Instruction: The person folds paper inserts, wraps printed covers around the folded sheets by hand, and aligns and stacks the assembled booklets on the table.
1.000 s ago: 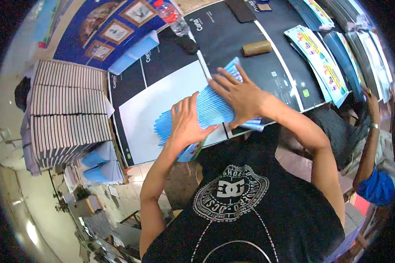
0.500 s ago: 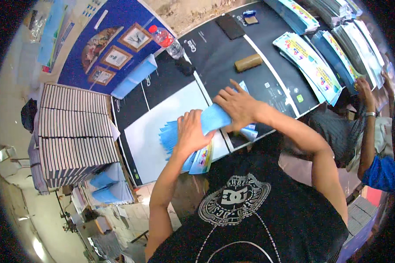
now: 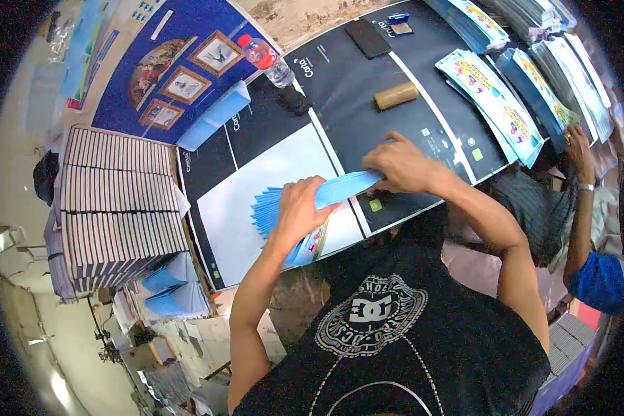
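A fanned bundle of blue printed paper sheets (image 3: 345,188) lies over a white board (image 3: 223,201) on the worktable. My left hand (image 3: 299,211) is wrapped over the bundle's middle and presses it down; the fanned edges stick out to its left. Below that palm a colourful printed face of the sheets shows. At the right end of the bundle, my right hand (image 3: 403,165) pinches the sheets between thumb and fingers, with its index finger lifted. The thumb is partly hidden. Between the two hands the sheets stretch in a narrow, slightly raised band.
A brown roll (image 3: 396,96), a dark flat pad (image 3: 367,38) and a water bottle (image 3: 267,61) stand beyond my hands. Stacks of printed sheets (image 3: 492,104) line the right side, where another person's hand (image 3: 577,142) touches one. Piled books (image 3: 121,208) rise at the left.
My right hand has shifted right, drawing the bundle's right end out longer and thinner. Loose sheets beneath that hand no longer show. My left hand stays almost in place.
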### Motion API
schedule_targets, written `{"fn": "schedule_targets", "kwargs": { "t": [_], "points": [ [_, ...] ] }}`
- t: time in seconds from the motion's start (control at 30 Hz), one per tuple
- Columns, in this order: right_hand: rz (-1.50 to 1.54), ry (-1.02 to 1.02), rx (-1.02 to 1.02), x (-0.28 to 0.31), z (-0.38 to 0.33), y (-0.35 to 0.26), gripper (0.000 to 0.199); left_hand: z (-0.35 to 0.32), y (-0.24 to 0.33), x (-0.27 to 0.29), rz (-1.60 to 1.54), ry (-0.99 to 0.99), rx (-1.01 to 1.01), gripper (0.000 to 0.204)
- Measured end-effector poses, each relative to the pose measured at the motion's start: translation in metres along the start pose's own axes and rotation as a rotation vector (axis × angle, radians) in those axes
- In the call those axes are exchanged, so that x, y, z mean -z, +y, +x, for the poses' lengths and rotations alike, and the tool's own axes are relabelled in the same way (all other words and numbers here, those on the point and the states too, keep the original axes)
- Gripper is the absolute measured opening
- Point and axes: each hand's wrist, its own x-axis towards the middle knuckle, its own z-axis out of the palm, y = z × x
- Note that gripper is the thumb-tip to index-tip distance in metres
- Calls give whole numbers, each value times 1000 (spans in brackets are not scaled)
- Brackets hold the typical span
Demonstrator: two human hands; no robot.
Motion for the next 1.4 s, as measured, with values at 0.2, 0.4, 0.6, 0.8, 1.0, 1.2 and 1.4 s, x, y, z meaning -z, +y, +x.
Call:
{"fn": "schedule_targets", "kwargs": {
  "t": [0.2, 0.4, 0.6, 0.8, 1.0, 1.2, 1.4],
  "points": [
    [-21, 120, 6, 22, -20, -14, 59, -8, 21, 23, 86, 167, -116, 42],
    [-180, 277, -50, -7, -9, -30, 126, 14, 10, -15, 192, 106, -55, 66],
    [-267, 157, -44, -34, 19, -37, 119, 8, 10, -17, 219, 143, -85, 73],
    [-160, 174, -144, -11, -6, 7, 77, -4, 4, -4, 135, 52, -45, 74],
    [-146, 191, -19, -27, -17, 32, 37, 6, 10, 8, 34, -47, -29, 41],
    [-198, 272, -72, 11, -53, 18, 31, 3, 47, 31, 100, 148, -225, 43],
    [-142, 226, -97, -35, -47, 40, 34, -6, -3, 7, 149, 95, -177, 58]
  ]
}}
